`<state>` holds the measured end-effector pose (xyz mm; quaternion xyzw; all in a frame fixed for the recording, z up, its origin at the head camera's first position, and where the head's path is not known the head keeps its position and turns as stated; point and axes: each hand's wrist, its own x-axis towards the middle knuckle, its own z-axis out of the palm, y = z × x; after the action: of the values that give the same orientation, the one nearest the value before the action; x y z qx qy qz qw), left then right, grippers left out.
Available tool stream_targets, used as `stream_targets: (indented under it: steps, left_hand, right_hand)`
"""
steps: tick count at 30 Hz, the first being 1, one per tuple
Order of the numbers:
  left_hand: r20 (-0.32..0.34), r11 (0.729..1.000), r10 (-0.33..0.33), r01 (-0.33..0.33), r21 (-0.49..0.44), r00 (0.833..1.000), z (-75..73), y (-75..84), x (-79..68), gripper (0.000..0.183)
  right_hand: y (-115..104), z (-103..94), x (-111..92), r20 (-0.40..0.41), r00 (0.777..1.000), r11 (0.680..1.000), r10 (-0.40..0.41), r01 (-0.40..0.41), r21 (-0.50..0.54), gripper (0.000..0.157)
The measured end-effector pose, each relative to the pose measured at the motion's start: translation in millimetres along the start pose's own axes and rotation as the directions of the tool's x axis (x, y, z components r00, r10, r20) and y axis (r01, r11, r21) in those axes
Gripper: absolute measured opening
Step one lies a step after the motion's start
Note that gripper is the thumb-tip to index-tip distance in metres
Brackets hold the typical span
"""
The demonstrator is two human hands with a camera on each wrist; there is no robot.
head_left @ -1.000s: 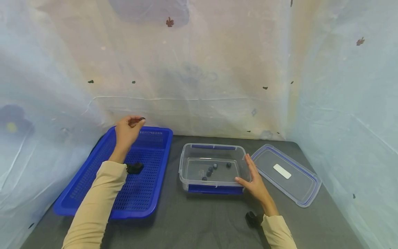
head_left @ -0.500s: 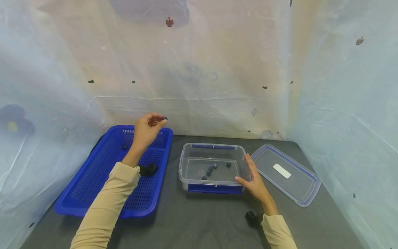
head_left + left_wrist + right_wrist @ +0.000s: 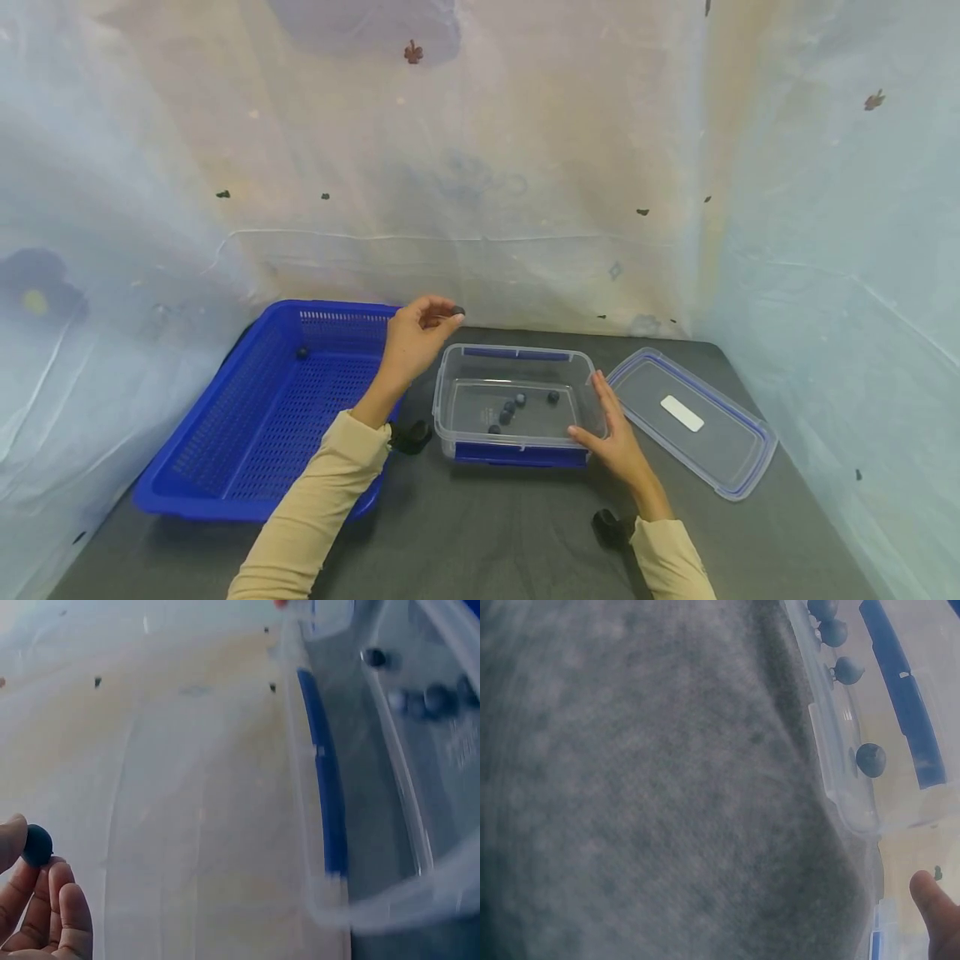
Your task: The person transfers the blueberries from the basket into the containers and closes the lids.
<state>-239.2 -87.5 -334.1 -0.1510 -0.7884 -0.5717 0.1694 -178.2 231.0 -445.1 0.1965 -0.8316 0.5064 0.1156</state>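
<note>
A blueberry (image 3: 458, 310) is pinched between the thumb and fingertips of my left hand (image 3: 411, 343), above the gap between the blue basket (image 3: 172, 497) and the clear container (image 3: 450, 433). In the left wrist view the dark, round blueberry (image 3: 37, 845) shows at the fingertips, to the left of the container's rim. My right hand (image 3: 621, 446) rests at the container's right end, fingers straight along the side and thumb at the front rim. Several blueberries (image 3: 507, 414) lie on the container's floor. Another blueberry (image 3: 302, 353) sits inside the basket near its back left.
To the right of the container, a clear lid (image 3: 723, 454) with a blue seal and a white label (image 3: 682, 413) lies on the grey cloth (image 3: 510, 533). Patterned plastic sheeting (image 3: 525, 167) stands behind and at both sides.
My left hand has moved right with the blueberry, from over the basket to near the container's back left corner. The berry left in the basket has come into sight. My right hand stays put.
</note>
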Motion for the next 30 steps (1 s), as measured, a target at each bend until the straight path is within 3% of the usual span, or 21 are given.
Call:
stream_targets:
  steps: [7, 13, 20, 30]
  left_hand:
    - [-0.005, 0.998, 0.019, -0.019, -0.054, 1.0, 28.5, 8.4, -13.7, 0.022]
    - [0.006, 0.998, 0.024, -0.023, -0.063, 1.0, 51.0, 3.8, -25.4, 0.023]
    - [0.011, 0.998, 0.006, -0.006, -0.061, 1.0, 70.6, -15.0, -31.8, 0.023]
    - [-0.03, 0.998, -0.047, 0.048, 0.029, 0.998, 83.4, -47.0, -35.3, 0.021]
  right_hand:
    - [-0.1, -0.8, 0.5, -0.004, 1.0, 1.0, 0.008, -0.008, 0.01, 0.087]
    - [-0.3, -1.0, -0.2, 0.0, 1.0, 1.0, 0.011, -0.011, 0.011, 0.087]
    - [0.5, -0.1, -0.3, -0.001, 1.0, 1.0, 0.011, -0.011, 0.013, 0.087]
    - [1.8, 0.9, 0.0, 0.0, 1.0, 1.0, 0.015, -0.015, 0.009, 0.087]
